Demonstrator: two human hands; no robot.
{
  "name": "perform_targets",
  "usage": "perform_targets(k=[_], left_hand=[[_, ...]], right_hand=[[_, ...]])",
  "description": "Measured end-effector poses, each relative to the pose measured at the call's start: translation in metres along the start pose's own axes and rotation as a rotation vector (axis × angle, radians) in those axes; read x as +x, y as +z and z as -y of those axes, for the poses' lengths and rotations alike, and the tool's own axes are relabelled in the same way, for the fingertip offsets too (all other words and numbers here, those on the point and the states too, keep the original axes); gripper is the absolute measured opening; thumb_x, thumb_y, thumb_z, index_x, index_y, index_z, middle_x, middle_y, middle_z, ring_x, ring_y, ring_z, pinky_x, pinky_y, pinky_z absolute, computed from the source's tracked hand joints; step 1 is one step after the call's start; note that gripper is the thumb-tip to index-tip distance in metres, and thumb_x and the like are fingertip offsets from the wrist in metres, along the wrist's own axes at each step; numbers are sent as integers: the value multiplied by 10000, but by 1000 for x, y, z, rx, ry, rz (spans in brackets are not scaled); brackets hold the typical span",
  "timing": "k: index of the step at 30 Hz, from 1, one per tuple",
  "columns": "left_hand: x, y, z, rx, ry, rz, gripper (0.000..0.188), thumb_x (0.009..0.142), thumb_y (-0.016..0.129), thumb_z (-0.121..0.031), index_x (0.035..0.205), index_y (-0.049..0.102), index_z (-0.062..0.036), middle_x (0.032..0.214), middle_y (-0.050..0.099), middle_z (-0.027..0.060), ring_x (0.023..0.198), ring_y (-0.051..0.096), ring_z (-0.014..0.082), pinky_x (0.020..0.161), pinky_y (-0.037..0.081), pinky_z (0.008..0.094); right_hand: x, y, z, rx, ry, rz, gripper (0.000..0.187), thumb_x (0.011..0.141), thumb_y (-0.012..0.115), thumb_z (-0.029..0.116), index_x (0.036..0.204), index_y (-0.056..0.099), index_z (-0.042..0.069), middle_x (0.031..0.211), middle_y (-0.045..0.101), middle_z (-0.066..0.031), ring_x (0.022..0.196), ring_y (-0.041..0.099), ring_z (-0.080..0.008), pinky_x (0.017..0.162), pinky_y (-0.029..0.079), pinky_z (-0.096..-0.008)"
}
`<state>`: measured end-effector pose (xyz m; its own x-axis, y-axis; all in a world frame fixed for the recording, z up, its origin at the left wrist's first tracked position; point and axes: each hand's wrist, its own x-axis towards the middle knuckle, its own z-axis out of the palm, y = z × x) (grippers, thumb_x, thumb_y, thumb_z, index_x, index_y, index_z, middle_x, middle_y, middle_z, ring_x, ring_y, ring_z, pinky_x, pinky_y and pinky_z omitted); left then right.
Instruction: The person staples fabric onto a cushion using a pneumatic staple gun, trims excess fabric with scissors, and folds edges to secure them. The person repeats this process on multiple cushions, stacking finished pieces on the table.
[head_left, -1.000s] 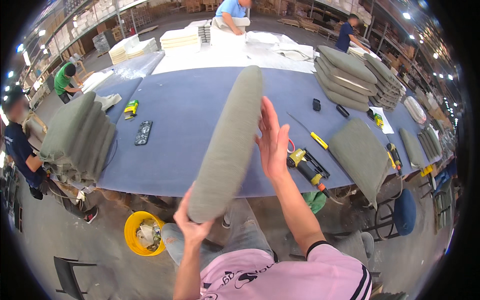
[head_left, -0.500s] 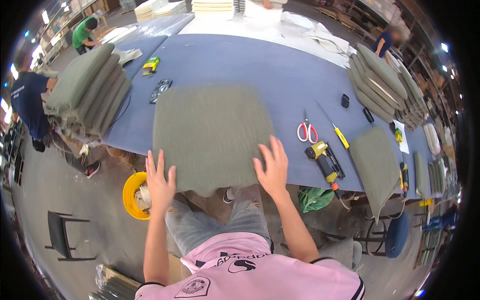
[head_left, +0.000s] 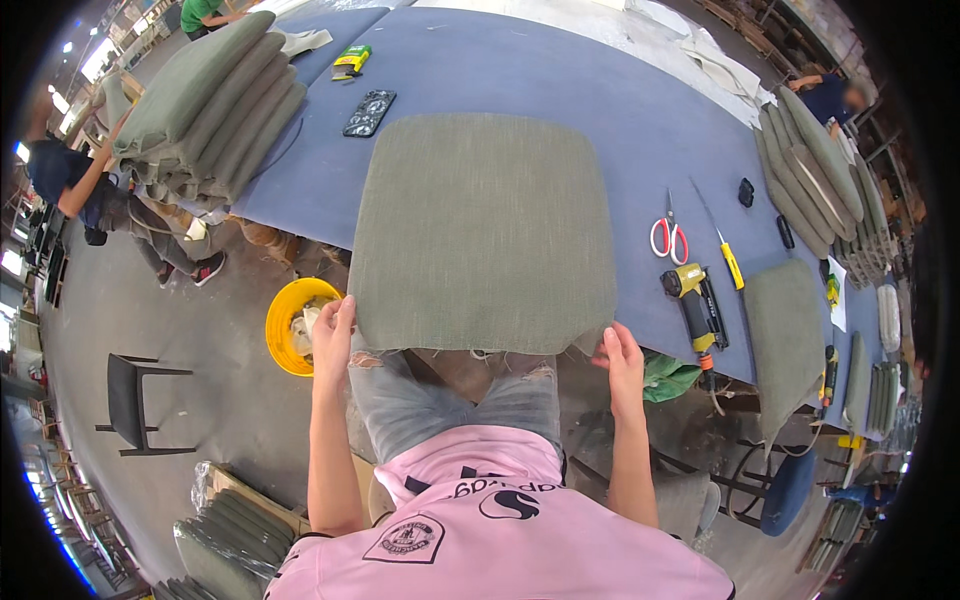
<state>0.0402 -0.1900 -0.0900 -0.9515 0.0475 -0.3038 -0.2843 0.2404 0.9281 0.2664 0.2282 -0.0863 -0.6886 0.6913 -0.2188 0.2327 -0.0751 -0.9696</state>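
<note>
Olive-green woven seat cushion [head_left: 483, 232] on a blue tabletop [head_left: 640, 110]; red-handled scissors [head_left: 667, 230], yellow-and-black staple gun [head_left: 695, 300], yellow bucket [head_left: 282, 318].

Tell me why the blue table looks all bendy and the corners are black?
Head view: the fisheye lens curves the blue table edge and leaves a black ring at the rim; the green cushion in the middle is sharp and evenly lit, with both hands at its near edge.
</note>
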Motion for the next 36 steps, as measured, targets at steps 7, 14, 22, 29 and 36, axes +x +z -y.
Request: perform_targets(k=[7, 14, 22, 29, 36], left_hand=[[-14, 26, -13, -274, -32, 184, 514, 1100, 636, -499, 1153, 751, -1, 968, 712, 0, 832, 602, 84, 793, 500, 265], [-71, 37, 21, -125, -57, 238, 406, 1144, 590, -410, 980, 720, -63, 802, 663, -43, 637, 529, 60, 621, 442, 241], [-69, 34, 28, -160, -8, 283, 404, 1145, 592, -399, 987, 718, -50, 853, 700, -1, 692, 564, 80, 690, 462, 260], [-68, 22, 30, -164, 59, 288, 436, 1141, 580, -432, 1051, 729, -32, 925, 734, 12, 862, 647, 106, 821, 512, 293], [-109, 17, -51, -535, 250, 261, 320, 1141, 556, -276, 1022, 708, -22, 910, 722, 44, 869, 656, 144, 850, 540, 326]], right_hand=[[8, 13, 23, 297, 139, 130, 377, 1097, 690, 356, 1303, 706, 40, 1169, 764, -27, 1021, 699, -106, 878, 547, -294], [8, -4, -25, 516, 111, -42, 442, 1119, 639, 393, 1399, 633, 51, 1301, 748, -63, 1141, 722, -178, 980, 570, -376], [-44, 98, -68, 422, 260, 599, 572, 1040, 756, 377, 1416, 577, -17, 1392, 677, -162, 1260, 652, -241, 1047, 539, -425], [-31, 140, -43, 266, 112, 348, 800, 1070, 719, 423, 1626, 387, -47, 1636, 461, -138, 1507, 423, -245, 1268, 319, -412], [-47, 111, 66, 372, -297, 250, 392, 1101, 685, 334, 1306, 675, 0, 1242, 680, -49, 1138, 597, -146, 1019, 479, -348]])
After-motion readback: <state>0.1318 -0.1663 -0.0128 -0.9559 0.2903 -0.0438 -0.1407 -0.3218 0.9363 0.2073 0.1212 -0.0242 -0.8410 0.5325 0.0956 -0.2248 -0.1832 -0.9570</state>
